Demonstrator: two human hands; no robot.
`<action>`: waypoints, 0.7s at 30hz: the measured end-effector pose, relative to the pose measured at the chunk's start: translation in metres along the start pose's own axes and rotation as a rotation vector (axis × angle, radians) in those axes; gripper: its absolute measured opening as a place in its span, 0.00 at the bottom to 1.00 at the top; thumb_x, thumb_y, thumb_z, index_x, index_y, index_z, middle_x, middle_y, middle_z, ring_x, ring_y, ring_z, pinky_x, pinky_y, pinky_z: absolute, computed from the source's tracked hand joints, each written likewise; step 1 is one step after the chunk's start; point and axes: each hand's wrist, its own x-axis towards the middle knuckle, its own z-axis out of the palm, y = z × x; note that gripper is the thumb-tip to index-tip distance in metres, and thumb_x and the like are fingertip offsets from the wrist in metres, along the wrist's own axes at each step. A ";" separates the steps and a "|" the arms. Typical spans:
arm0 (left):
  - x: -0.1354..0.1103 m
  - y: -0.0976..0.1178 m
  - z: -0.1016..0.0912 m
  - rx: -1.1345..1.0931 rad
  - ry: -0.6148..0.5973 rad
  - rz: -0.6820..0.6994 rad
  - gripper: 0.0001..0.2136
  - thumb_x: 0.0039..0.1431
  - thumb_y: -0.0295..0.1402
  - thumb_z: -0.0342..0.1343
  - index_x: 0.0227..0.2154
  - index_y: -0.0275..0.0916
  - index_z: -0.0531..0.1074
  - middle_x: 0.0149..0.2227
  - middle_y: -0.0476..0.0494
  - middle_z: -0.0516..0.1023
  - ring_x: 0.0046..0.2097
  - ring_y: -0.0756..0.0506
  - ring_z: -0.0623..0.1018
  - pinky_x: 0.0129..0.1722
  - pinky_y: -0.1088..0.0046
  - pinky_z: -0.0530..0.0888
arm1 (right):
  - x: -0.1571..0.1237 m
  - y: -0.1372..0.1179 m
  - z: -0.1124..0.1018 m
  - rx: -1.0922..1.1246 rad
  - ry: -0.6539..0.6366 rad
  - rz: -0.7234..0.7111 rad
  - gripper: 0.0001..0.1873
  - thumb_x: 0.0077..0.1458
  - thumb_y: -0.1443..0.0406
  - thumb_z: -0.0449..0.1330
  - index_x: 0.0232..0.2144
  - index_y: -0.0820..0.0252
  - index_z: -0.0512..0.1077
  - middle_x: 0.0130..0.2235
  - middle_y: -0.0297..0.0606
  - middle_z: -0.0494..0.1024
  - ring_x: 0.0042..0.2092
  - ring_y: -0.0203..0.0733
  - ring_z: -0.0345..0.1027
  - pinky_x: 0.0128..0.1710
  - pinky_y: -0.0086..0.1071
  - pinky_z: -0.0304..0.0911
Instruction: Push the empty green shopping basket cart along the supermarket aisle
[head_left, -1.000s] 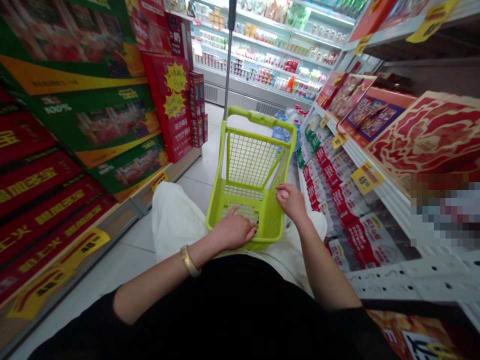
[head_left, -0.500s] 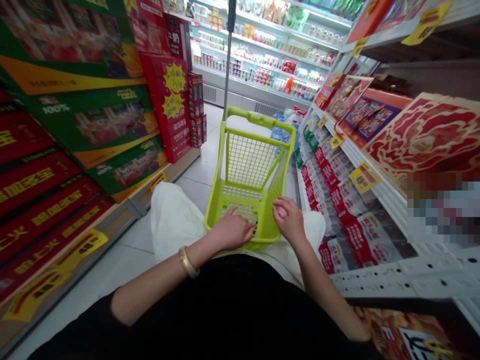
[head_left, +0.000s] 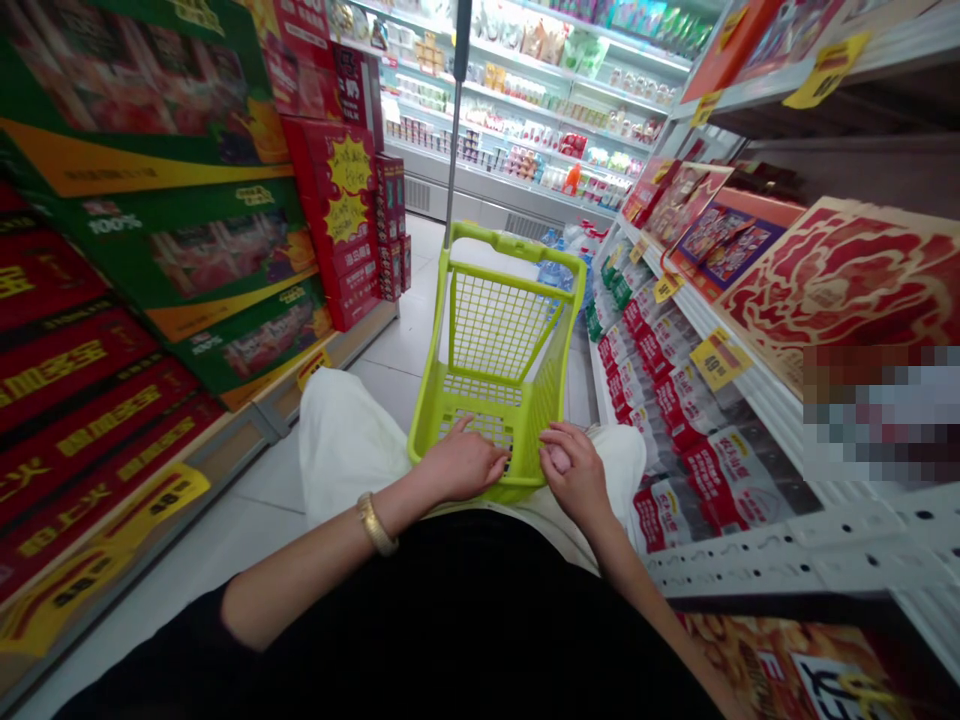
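Note:
A lime-green plastic shopping basket [head_left: 517, 300] stands on the aisle floor in front of me, with a grey pull handle [head_left: 454, 110] rising from its far end. Nothing lies inside it. My left hand [head_left: 465, 462] rests over the basket's near rim, fingers curled on the mesh. My right hand [head_left: 574, 470] grips the near right corner of the rim, fingers wrapped. A gold bangle [head_left: 373, 522] sits on my left wrist.
Stacked red and green gift cartons [head_left: 150, 300] line the left side. Shelves of red packaged goods [head_left: 675, 400] with yellow price tags [head_left: 718, 358] run along the right. A lit chiller wall [head_left: 540, 110] closes the far end of the tiled aisle.
My right hand slid back along the basket's right rim to its near corner. The left hand stayed on the near rim. The view drifted slightly down.

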 end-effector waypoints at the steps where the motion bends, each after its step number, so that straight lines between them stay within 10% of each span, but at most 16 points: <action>1: 0.000 0.000 0.000 0.003 0.000 0.000 0.17 0.71 0.38 0.45 0.42 0.44 0.81 0.36 0.43 0.85 0.40 0.42 0.83 0.66 0.47 0.57 | 0.003 0.002 0.000 -0.004 -0.012 0.012 0.08 0.59 0.63 0.59 0.36 0.54 0.78 0.47 0.44 0.80 0.50 0.49 0.74 0.53 0.47 0.71; 21: 0.003 0.002 -0.007 0.011 -0.064 -0.006 0.18 0.71 0.37 0.44 0.45 0.44 0.81 0.38 0.43 0.85 0.42 0.43 0.82 0.67 0.50 0.56 | 0.102 0.057 0.029 -0.118 -0.045 0.097 0.09 0.49 0.67 0.60 0.32 0.55 0.79 0.43 0.41 0.82 0.46 0.49 0.75 0.53 0.46 0.70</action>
